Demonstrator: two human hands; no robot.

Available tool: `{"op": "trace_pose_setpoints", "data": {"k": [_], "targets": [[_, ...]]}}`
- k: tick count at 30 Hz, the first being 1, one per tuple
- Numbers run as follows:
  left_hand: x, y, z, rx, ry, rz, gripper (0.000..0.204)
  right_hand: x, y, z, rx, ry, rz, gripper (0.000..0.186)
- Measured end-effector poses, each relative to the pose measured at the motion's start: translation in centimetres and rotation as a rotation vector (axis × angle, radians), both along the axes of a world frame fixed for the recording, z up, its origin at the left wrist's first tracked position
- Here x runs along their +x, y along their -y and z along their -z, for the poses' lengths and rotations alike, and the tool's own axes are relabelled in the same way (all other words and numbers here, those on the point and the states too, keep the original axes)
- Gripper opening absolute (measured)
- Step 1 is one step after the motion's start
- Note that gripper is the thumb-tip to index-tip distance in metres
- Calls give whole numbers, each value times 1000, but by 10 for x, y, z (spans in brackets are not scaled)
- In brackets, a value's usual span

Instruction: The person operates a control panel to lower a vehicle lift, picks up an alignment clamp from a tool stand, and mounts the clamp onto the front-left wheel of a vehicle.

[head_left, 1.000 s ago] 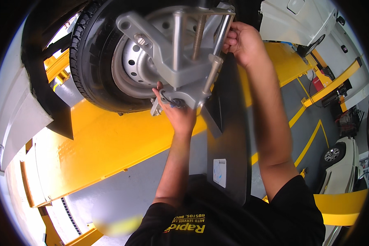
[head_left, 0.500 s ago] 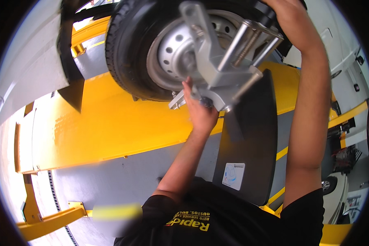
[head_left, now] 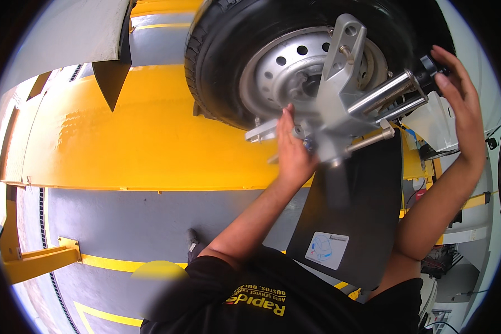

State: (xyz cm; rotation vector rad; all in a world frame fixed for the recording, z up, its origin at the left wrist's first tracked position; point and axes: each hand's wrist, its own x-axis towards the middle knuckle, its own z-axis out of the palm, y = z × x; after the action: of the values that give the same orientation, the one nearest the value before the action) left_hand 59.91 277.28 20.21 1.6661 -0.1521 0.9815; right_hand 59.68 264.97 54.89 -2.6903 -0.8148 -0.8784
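Observation:
A silver metal wheel clamp [head_left: 339, 106] sits tilted against the outer face of a steel wheel rim [head_left: 284, 61] with a black tire [head_left: 220, 72] around it. My left hand [head_left: 295, 153] grips the clamp's lower part beside a small blue knob [head_left: 309, 145]. Its fingers point up toward the rim, and the thumb is hidden. At the end of the clamp's two shiny rods, my right hand [head_left: 466, 114] has its thumb and fingers around a black knob [head_left: 428, 68]. A dark flat panel [head_left: 353, 222] with a white sticker hangs below the clamp, close to my body.
A wide yellow ramp [head_left: 122, 139] runs beneath the wheel. The white vehicle body [head_left: 78, 39] and a black flap stand at upper left. A yellow bracketed beam [head_left: 44, 261] lies at lower left. Cables and equipment [head_left: 440, 256] are on the right, over grey floor with yellow lines.
The whole view has shifted, so the wheel and clamp appear farther right. My right hand has come down and right with the knob, its elbow more bent. The left hand stays on the clamp.

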Motion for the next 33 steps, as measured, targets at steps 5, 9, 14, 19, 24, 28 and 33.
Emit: {"op": "trace_pose_setpoints", "data": {"k": [5, 9, 14, 19, 24, 28, 33], "targets": [[-1, 1, -1, -8, -33, 12, 109, 2, -10, -8, -118, -118, 364, 58], [1, -1, 1, -3, -25, -10, 107, 2, -13, -5, -25, -18, 84, 48], [1, 2, 0, -35, -20, 11, 104, 39, 11, -12, 17, -275, -360, 41], [2, 2, 0, -64, -4, 13, 105, 30, -1, -9, -35, -190, -295, 40], [1, -2, -2, -70, -45, 29, 110, 17, -32, -4, -170, -140, 249, 47], [-1, -1, -3, -54, -49, 41, 106, 59, 12, -17, -78, -376, -519, 43], [1, -4, -3, -51, -46, 41, 108, 77, 12, -27, -139, -462, -668, 37]]}}
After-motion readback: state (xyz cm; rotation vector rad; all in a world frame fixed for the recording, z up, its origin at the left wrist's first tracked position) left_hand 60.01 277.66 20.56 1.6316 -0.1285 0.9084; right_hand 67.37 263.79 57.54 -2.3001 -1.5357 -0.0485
